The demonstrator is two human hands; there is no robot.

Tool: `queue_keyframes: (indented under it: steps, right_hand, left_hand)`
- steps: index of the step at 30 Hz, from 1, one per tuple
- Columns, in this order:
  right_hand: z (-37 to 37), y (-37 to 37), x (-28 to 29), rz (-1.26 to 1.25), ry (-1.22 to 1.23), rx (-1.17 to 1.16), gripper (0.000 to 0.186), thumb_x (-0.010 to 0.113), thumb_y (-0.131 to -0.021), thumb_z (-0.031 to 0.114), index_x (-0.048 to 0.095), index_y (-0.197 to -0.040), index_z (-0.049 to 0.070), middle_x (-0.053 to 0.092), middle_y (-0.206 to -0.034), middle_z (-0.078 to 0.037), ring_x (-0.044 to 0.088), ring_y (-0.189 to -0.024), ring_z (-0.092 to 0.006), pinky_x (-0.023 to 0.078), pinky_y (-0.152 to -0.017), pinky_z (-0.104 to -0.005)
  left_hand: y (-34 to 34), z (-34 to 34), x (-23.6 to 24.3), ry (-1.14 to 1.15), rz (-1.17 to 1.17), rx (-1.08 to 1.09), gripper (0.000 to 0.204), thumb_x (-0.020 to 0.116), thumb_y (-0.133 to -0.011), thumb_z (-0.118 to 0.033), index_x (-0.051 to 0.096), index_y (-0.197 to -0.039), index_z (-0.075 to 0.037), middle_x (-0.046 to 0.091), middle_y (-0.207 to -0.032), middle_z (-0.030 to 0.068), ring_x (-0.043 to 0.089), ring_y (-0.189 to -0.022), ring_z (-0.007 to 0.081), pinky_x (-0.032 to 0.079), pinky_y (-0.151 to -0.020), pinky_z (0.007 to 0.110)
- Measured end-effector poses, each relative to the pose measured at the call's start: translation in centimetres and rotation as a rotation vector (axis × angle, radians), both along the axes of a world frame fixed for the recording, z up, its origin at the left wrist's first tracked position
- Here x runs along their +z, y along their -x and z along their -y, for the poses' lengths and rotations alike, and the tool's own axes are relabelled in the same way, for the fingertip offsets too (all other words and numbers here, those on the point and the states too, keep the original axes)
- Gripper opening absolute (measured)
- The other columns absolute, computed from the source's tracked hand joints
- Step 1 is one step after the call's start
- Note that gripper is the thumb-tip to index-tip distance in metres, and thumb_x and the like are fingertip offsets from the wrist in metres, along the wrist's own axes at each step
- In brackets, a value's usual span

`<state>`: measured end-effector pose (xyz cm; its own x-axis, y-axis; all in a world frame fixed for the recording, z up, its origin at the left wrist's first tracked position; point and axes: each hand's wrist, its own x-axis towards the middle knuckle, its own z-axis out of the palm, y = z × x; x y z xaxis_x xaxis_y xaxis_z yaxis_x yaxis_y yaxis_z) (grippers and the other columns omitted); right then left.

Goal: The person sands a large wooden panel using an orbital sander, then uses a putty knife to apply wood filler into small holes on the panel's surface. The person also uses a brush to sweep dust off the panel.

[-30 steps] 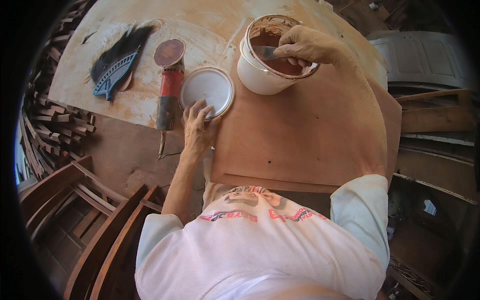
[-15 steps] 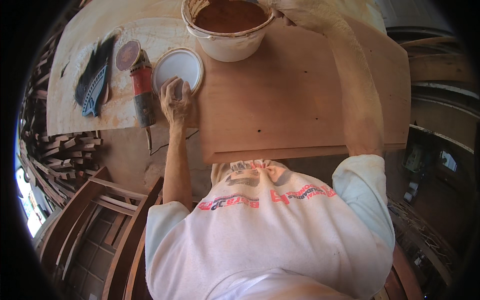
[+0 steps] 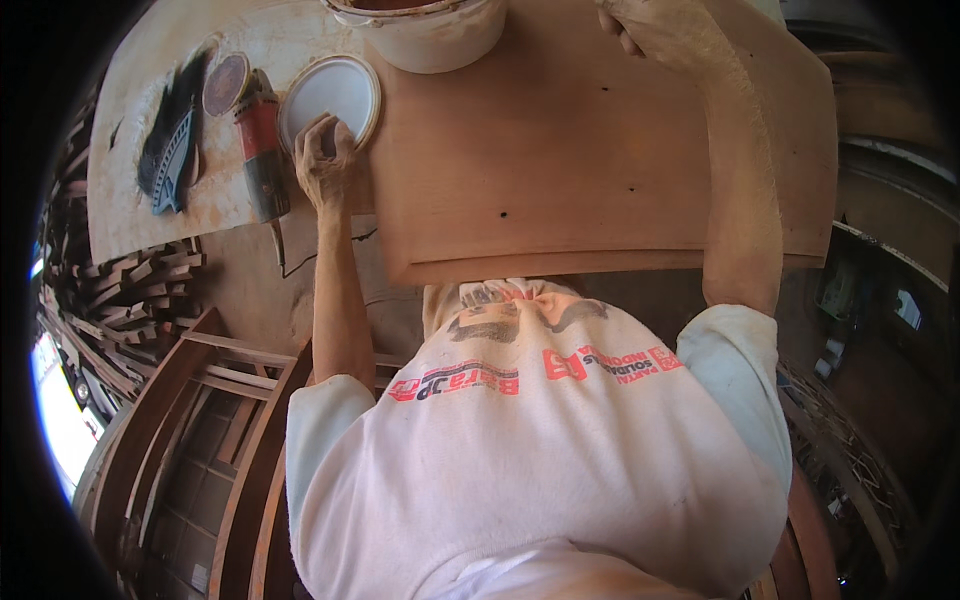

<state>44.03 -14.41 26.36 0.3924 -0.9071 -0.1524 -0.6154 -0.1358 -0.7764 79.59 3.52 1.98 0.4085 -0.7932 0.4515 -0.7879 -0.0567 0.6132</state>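
Note:
My left hand (image 3: 325,165) rests at the near edge of a round white lid (image 3: 330,90), its fingers curled in. A small dark patch shows between thumb and fingers, too unclear to name. At the top of the view my right hand (image 3: 655,32) is closed above the brown wooden panel (image 3: 560,160). Whatever it may hold is hidden or outside the picture. A white bucket (image 3: 435,40) with reddish-brown contents stands between the hands, farther off, partly cut by the top edge.
Left of the lid lie a red and black angle grinder (image 3: 258,150) with a round disc and a blue-handled brush (image 3: 175,165) with dark bristles. Stacked wood offcuts (image 3: 130,300) and a wooden frame (image 3: 200,440) stand at the left. The panel has a few small dark holes.
My right hand has moved right, away from the bucket's rim. The left hand stays by the lid. The view has shifted, so the bucket now sits higher and is cut off more.

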Motion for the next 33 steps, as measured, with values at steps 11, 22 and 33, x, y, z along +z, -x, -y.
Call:
queue_keyframes:
  steps: [11,22,33]
  right_hand:
    - [-7.4,10.1,-7.2,0.135,-0.202,-0.290,0.029,0.062,-0.107,0.031,0.072,-0.116,0.006,0.066,-0.074,0.000,0.062,-0.062,-0.0078,0.054,-0.060,-0.0269]
    - [-11.9,8.2,-13.3,-0.899,0.177,0.068,0.040,0.050,-0.111,0.025,0.059,-0.150,0.018,0.070,-0.107,-0.011,0.077,-0.089,-0.0245,0.064,-0.078,-0.0436]
    - [-9.7,6.5,-9.5,-1.055,0.040,0.206,0.036,0.053,-0.110,0.027,0.063,-0.144,0.019,0.074,-0.114,-0.013,0.074,-0.103,-0.0324,0.060,-0.090,-0.0477]
  left_hand:
    - [0.1,0.0,0.5,-0.020,0.000,0.013,0.020,0.072,-0.095,-0.018,0.075,-0.111,-0.007,0.074,-0.122,0.0095,0.069,-0.115,0.0288,0.055,-0.099,0.040]
    - [0.5,0.1,0.4,-0.039,0.021,0.038,0.020,0.072,-0.095,-0.020,0.076,-0.110,-0.008,0.076,-0.121,0.0085,0.070,-0.114,0.0275,0.055,-0.100,0.039]
    - [0.1,-0.1,0.1,-0.032,-0.009,0.055,0.022,0.071,-0.095,-0.023,0.077,-0.110,-0.008,0.076,-0.121,0.0083,0.070,-0.114,0.0276,0.053,-0.102,0.039]
